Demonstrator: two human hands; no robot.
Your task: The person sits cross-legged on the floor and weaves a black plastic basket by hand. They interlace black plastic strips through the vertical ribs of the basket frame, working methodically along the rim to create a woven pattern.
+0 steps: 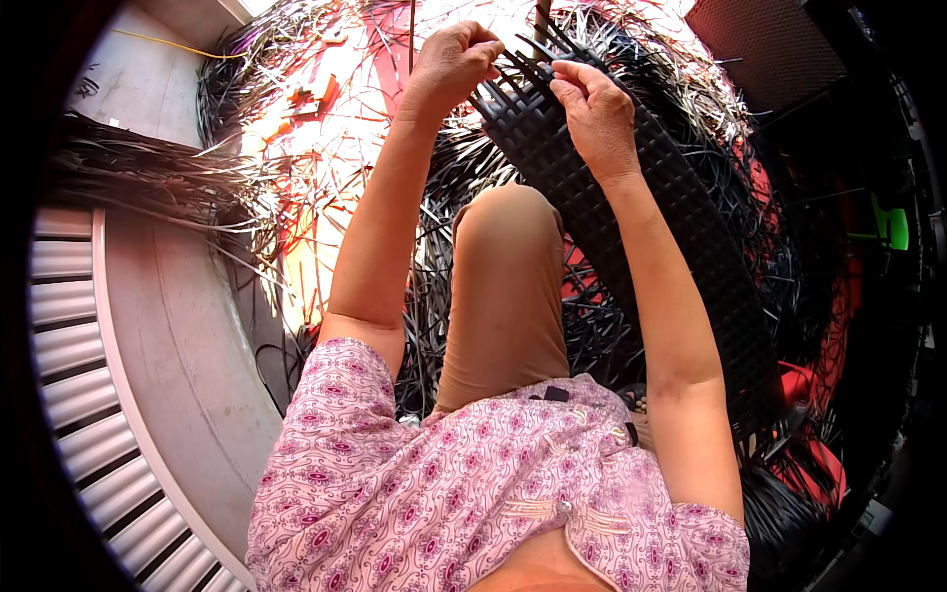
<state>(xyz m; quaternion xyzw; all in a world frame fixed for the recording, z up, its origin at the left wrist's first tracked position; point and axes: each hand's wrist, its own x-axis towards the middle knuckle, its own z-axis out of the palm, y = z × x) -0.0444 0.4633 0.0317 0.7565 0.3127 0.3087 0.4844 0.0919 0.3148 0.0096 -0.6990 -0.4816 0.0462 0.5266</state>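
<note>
A long woven panel of flat black strips [582,187] slants from the top middle down past my right forearm. Loose strip ends [513,87] stick out of its upper edge. My left hand [452,67] is closed in a pinch at the upper left of that edge, with the tip of a black strip at its fingertips. Close by on the right, my right hand [598,116] hovers over the panel's upper part, thumb and forefinger closed round a black strip end. The exact grip is partly hidden by the fingers.
Heaps of loose black strips [473,158] cover the red floor around my raised knee [508,237]. A bundle of strips [158,173] lies at the left, above a white slatted rack [84,345]. A brown woven panel [764,49] stands at the upper right, a green object [891,225] below it.
</note>
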